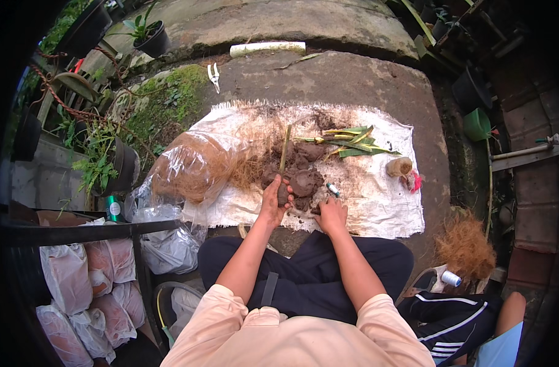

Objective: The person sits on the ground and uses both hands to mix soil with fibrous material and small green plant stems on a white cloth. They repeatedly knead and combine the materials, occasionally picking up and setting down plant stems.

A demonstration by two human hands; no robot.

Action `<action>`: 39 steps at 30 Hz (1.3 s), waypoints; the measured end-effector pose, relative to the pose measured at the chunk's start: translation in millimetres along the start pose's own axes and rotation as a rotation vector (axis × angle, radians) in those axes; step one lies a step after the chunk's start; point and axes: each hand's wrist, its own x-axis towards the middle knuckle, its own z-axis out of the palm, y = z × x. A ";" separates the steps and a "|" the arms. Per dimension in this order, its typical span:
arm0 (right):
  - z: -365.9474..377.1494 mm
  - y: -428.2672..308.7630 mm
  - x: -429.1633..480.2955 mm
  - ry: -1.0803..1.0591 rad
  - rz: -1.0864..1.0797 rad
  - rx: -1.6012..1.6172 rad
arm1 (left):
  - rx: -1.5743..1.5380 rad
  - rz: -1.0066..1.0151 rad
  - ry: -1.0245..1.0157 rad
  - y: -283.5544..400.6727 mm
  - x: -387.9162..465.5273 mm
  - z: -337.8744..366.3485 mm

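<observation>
My left hand (pixel 276 200) is closed around a lump of dark mud (pixel 283 194), from which a green stalk (pixel 285 149) stands up. To its right, my right hand (pixel 331 214) rests low over the soiled white woven sheet (pixel 389 215), its fingertips at some dark soil; whether they grip any is hidden. A mound of wet mud (pixel 306 181) lies just beyond both hands. Cut variegated leaves (pixel 360 143) are spread behind it on the right. Near the right hand lies a small green-and-white spool (pixel 333 189). Loose brown fibre (pixel 246 173) touches the mud's left side.
A clear plastic bag of brown fibre (pixel 190 167) sits left. Pruning shears (pixel 214 78) lie beyond the sheet. At right are a brown roll (pixel 398 167), a fibre heap (pixel 465 247), a white thread spool (pixel 451 278) and another person's leg (pixel 511 312). A black rack (pixel 137 229) holds wrapped bundles.
</observation>
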 end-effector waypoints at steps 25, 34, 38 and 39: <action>-38.7 -24.9 6.9 -0.112 -0.121 1.348 | 0.084 0.093 0.060 -8.3 7.5 -1.5; -35.7 -22.9 8.6 0.129 -0.186 1.193 | 0.122 -0.046 0.004 -13.8 8.9 -8.3; -33.5 -25.2 10.5 0.210 -0.122 1.213 | 0.132 -0.022 -0.074 -18.8 12.0 -11.0; -31.4 -24.3 11.8 0.184 -0.095 1.248 | 0.138 -0.013 -0.088 -18.2 12.0 -9.4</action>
